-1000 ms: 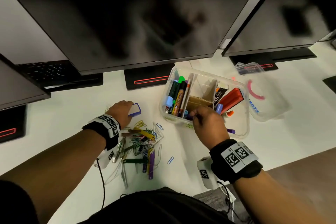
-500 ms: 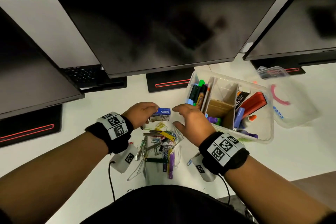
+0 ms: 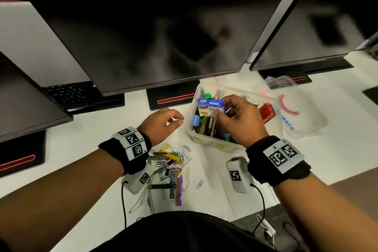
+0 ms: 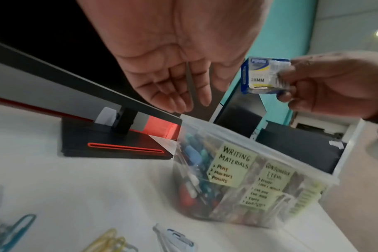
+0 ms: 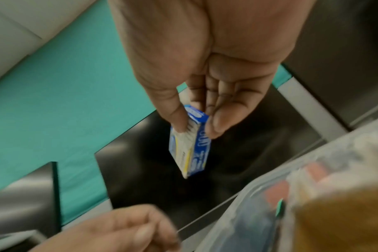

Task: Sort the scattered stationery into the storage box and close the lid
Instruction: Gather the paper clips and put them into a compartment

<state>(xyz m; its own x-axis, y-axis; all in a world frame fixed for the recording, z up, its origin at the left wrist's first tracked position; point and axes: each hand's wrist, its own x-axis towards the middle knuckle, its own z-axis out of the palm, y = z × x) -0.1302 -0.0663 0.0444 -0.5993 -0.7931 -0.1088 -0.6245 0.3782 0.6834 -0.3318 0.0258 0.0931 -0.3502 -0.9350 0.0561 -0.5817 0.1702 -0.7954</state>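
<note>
My right hand pinches a small blue and white clip box marked 28MM between thumb and fingers, above the left part of the clear storage box. The storage box holds pens and markers in divided sections, with yellow labels on its front wall. My left hand hovers over the desk just left of the box, fingers loosely curled and holding nothing. A heap of coloured paper clips and binder clips lies on the desk below my left hand.
The clear lid with a pink ring mark lies right of the storage box. Three dark monitors on black stands line the back of the white desk. A lone blue paper clip lies near the front edge.
The clip box passed from my left hand to my right hand, which lifted it right over the storage box. My left hand let go and stays beside the box.
</note>
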